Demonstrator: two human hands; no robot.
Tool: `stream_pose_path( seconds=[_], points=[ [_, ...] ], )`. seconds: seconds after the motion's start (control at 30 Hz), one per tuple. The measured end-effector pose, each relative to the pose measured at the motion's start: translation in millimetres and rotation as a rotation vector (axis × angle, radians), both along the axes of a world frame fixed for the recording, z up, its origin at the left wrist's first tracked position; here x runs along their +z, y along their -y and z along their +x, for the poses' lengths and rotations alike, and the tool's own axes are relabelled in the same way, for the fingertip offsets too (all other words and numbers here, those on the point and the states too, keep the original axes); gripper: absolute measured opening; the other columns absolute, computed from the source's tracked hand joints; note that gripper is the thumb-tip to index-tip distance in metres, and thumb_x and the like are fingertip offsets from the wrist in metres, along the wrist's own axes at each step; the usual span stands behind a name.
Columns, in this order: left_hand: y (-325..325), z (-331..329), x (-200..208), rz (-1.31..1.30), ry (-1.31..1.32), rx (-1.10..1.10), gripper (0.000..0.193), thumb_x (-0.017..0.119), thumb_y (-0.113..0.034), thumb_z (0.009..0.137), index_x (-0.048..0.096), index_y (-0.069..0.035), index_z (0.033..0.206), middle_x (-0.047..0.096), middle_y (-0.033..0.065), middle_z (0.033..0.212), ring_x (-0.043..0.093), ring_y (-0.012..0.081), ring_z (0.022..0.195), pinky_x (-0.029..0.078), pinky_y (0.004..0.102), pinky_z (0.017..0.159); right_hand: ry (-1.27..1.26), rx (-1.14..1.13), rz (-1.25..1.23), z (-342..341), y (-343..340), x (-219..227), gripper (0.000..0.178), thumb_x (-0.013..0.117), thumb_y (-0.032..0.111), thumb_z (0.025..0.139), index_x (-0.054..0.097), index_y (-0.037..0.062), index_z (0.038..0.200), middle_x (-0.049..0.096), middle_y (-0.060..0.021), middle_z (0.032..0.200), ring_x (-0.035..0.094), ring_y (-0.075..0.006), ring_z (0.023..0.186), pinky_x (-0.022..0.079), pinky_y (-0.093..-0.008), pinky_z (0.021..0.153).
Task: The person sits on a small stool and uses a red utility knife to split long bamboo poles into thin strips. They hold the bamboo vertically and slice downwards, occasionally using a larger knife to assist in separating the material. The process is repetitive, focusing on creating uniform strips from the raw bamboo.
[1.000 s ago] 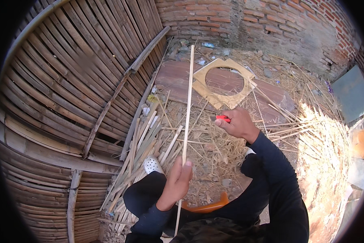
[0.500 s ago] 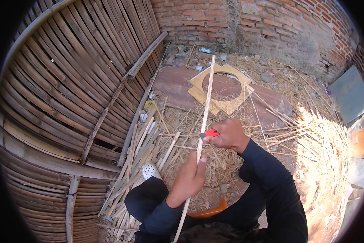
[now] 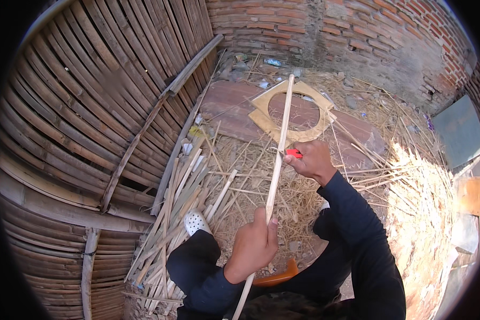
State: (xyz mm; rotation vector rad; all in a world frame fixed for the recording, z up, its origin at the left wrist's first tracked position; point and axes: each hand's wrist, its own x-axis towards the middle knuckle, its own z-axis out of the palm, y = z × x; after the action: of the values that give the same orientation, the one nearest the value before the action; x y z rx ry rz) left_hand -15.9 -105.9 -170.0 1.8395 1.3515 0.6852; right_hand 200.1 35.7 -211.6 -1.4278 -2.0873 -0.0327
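Observation:
A long pale bamboo strip slants up and away from me, its far end over a yellow board. My left hand is closed round its lower part, thumb along the side. Farther up, my right hand grips a red-handled utility knife. The knife's blade end lies against the right side and face of the strip, and a thin curl or sliver seems to stand out there. Most of the knife handle is hidden in my fist.
Split bamboo strips lie piled at the left beside my white clog. A yellow board with a round hole rests on a brown panel. Shavings litter the ground. A slatted bamboo wall stands left, a brick wall behind. Beneath me is an orange stool.
My right hand has slid the knife up and away along the strip. The strip's far end has swung slightly right, while my left hand keeps its grip.

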Motion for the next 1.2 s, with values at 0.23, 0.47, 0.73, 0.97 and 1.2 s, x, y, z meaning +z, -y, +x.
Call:
stream_pose_path(
  seconds=[0.23,0.47,0.73,0.97,1.2],
  points=[
    [12.1,-12.1,2.1,-0.044,0.033,-0.021,0.018,0.048,-0.015,0.095,0.038,0.0,0.089,0.049,0.0196,0.054,0.054,0.0436,0.054,0.038,0.0472,0.048,0.016,0.116,-0.029,-21.2,28.0,0.1,0.064,0.053,0.071,0.078,0.061,0.0102,0.06,0.054,-0.0108,0.049,0.055,-0.0316,0.045,0.042,-0.0414,0.044],
    [32.5,-10.3,1.8,-0.124,0.079,-0.116,0.02,0.049,-0.016,0.095,0.036,-0.001,0.09,0.048,0.0191,0.052,0.053,0.0423,0.05,0.037,0.0468,0.045,0.019,0.085,0.152,35.8,-10.7,-8.7,0.071,0.047,0.077,0.076,0.055,0.0077,0.061,0.05,-0.0115,0.05,0.055,-0.0338,0.048,0.04,-0.0437,0.046],
    [70.0,-12.7,-14.9,-0.291,0.095,-0.283,0.02,0.049,-0.017,0.096,0.04,0.0,0.097,0.052,0.0193,0.058,0.055,0.0409,0.052,0.04,0.042,0.047,-0.108,-0.407,0.048,131.9,-59.6,-35.4,0.074,0.028,0.067,0.091,0.06,0.0032,0.071,0.057,-0.0198,0.061,0.057,-0.0421,0.062,0.041,-0.0498,0.057],
    [60.4,-19.6,-31.7,-0.376,0.087,-0.175,0.023,0.049,-0.021,0.097,0.044,0.001,0.101,0.05,0.0133,0.059,0.055,0.0275,0.053,0.041,0.0364,0.05,-0.226,-0.664,-0.211,138.1,-40.3,-33.1,0.083,0.022,0.067,0.093,0.063,-0.0036,0.078,0.062,-0.0295,0.078,0.059,-0.0453,0.078,0.043,-0.0505,0.069],
    [21.0,-30.8,-35.3,-0.336,0.485,0.189,0.023,0.046,-0.021,0.099,0.051,-0.001,0.108,0.046,0.001,0.062,0.041,0.0058,0.058,0.037,0.0254,0.052,-0.076,0.148,-0.301,-5.4,27.6,12.8,0.055,0.052,0.057,0.087,0.059,0.0057,0.07,0.057,-0.0151,0.058,0.059,-0.0352,0.056,0.044,-0.044,0.052]
  ],
)
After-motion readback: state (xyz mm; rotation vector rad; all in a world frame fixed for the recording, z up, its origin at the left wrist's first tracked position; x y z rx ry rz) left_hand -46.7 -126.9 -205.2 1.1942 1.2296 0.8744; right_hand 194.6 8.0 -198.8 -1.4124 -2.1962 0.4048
